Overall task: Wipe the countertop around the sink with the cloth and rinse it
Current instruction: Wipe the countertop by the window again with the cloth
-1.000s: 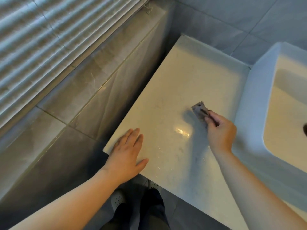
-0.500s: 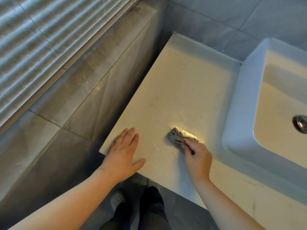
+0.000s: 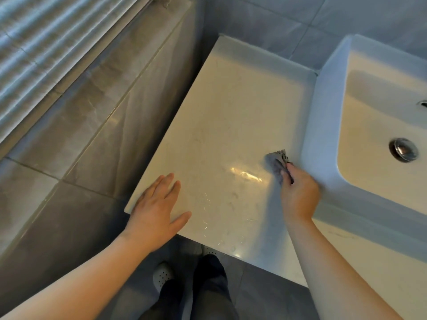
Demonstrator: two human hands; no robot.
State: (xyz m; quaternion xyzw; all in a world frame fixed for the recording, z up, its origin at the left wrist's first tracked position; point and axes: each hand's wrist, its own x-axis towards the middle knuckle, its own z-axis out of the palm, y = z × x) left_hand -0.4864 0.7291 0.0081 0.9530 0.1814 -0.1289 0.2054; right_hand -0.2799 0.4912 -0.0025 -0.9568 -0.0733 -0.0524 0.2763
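Countertop (image 3: 231, 125): one cloth (image 3: 278, 161) gripped by right hand (image 3: 299, 195), beside one sink (image 3: 323, 125); left hand (image 3: 157, 211) flat, fingers straight.

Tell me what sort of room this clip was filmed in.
Most likely a bathroom: a white basin-style sink with a metal drain sits on a pale stone countertop, with grey tiled walls behind and a blind at the left.

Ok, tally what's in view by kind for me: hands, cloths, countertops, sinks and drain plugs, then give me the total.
Hands: 2, left hand and right hand
Cloth: 1
Countertop: 1
Sink: 1
Drain plug: 1
Total: 6
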